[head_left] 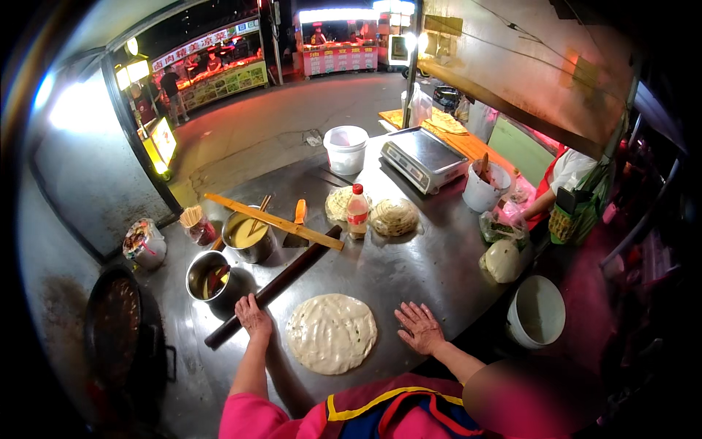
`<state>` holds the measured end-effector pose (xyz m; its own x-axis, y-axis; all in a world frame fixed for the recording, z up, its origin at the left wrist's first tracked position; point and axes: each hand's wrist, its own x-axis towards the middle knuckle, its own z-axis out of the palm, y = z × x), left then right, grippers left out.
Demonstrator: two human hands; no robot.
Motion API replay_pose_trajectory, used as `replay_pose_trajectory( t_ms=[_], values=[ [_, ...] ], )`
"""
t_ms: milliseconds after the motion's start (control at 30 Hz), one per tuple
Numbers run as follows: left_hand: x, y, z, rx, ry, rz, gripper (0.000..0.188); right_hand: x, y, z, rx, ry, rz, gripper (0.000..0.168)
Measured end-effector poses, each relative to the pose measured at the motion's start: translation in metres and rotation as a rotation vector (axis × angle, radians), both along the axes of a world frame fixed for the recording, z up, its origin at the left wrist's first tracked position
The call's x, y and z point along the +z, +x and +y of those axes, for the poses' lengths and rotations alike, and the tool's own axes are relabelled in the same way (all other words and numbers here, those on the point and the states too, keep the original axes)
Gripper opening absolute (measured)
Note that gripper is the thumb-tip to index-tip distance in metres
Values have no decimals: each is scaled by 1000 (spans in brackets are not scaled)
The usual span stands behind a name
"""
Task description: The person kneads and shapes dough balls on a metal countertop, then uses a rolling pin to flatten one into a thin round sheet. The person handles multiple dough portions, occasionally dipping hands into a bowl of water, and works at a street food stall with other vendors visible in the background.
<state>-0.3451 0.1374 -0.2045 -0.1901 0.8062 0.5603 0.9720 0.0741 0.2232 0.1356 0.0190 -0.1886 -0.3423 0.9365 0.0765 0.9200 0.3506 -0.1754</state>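
Note:
On the steel worktop (406,274) before me lies a flat, round sheet of raw dough (332,333) with green flecks. My left hand (254,316) grips a dark wooden rolling pin (290,273) near its lower end, left of the dough; its palm side is hidden. My right hand (421,328) is to the right of the dough, apart from it, palm down with fingers spread and nothing held. A pale wooden stick (269,218) crosses the pin's far end. Beyond the dough stand a red-capped plastic bottle (357,214) and coiled dough lumps (394,217).
Left are metal pots (249,238) (200,274), an orange-handled scraper (300,214), a skewer jar (197,225) and a dark pan (118,329). A scale (423,156), white buckets (345,151) (485,186) (536,311) and bagged dough (502,260) stand right. Another person's arm (540,206) is nearby.

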Motion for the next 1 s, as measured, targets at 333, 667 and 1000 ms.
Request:
replay_pose_trajectory(
  t_ms=[333, 667, 1000],
  values=[
    [0, -26, -34, 92, -270, 5, 35, 2, 0, -3, -3, 38, -7, 63],
    [32, -29, -114, 222, -446, -155, 30, -7, 6, -6, -5, 25, 33, 63],
    [69, 12, -185, 63, -368, -182, 17, -3, 10, -9, -58, 67, 248, 65]
  ],
)
